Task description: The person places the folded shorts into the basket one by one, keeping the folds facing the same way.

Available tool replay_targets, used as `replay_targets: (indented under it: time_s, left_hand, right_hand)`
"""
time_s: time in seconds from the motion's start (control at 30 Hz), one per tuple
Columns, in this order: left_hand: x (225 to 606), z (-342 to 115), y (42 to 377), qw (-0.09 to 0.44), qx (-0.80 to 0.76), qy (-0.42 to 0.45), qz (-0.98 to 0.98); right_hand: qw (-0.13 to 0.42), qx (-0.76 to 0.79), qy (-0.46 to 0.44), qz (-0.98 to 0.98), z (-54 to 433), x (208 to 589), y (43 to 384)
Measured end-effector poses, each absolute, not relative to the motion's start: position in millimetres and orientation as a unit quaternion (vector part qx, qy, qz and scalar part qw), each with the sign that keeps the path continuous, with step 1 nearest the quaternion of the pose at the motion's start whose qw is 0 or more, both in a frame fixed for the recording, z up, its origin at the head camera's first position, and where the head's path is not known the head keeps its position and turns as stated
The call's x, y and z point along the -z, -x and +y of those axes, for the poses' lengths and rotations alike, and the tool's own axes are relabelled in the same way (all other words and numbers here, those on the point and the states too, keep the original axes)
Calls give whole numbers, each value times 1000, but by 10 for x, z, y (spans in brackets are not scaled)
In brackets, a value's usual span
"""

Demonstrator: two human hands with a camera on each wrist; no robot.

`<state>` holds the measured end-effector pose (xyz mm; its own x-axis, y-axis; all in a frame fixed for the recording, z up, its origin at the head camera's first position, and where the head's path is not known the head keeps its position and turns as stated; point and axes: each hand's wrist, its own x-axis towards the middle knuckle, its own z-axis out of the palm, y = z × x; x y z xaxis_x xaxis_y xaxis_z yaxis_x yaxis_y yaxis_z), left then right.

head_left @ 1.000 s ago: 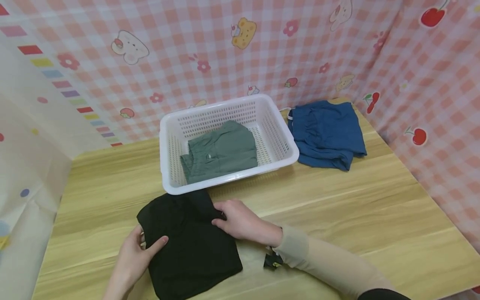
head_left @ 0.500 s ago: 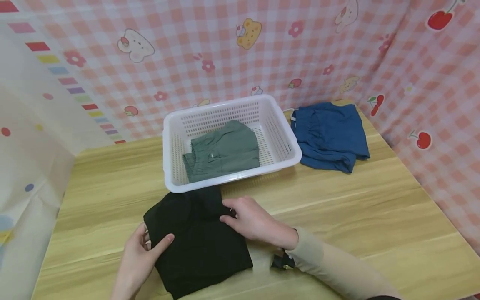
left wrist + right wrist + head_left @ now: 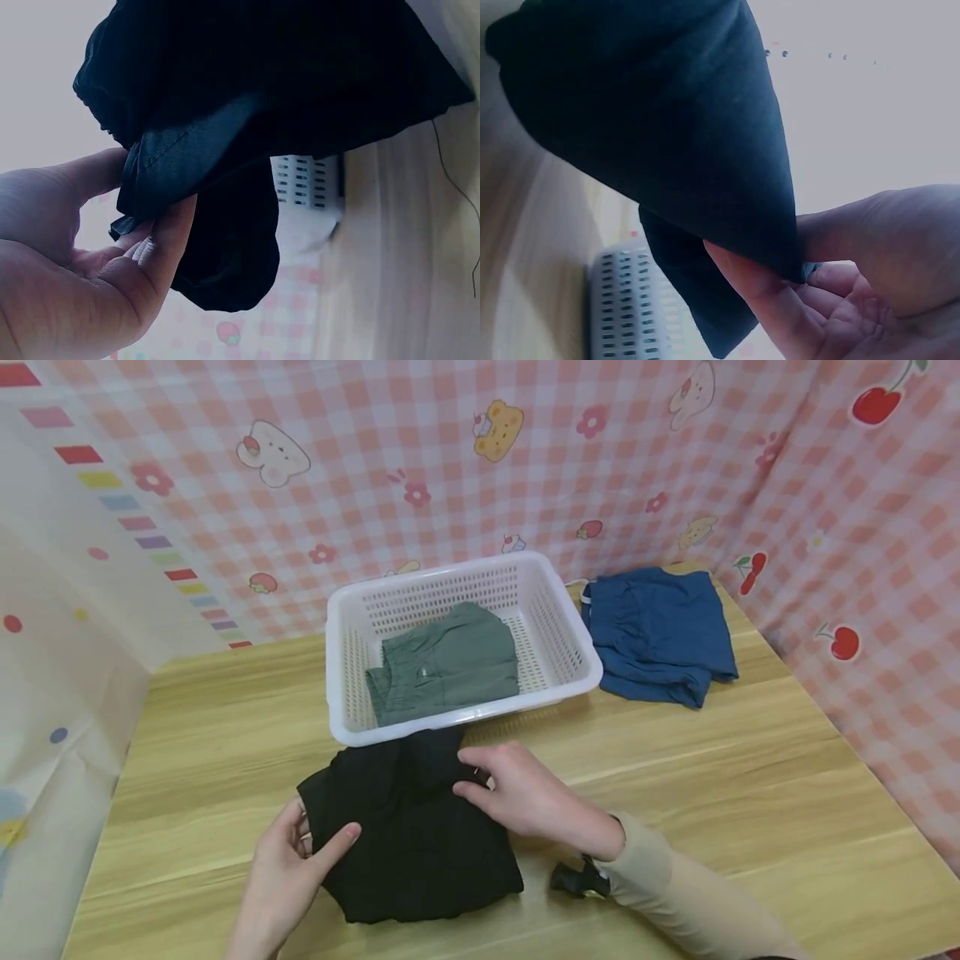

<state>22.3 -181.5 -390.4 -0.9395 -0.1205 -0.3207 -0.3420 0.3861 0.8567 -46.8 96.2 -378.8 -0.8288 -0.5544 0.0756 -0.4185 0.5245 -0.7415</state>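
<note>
Thumb and fingers of the left hand (image 3: 288, 860) and right hand (image 3: 536, 797), nearly closed, pinch 2 opposite sides of the black cloth (image 3: 420, 835). It spans between them, just before the basket (image 3: 465, 716), its narrower end pointing there; I cannot tell its long axis. Left wrist shows a stitched hem, right wrist a pointed corner, neither clear from the head.
</note>
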Motion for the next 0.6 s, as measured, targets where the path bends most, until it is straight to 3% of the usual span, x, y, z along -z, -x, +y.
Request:
replay_targets:
  time_s: [0.6]
  left_hand:
    - [3740,-1644,-189,19,-572,80,816]
  right_hand:
    - [34,426,260,866,1196,3536,426]
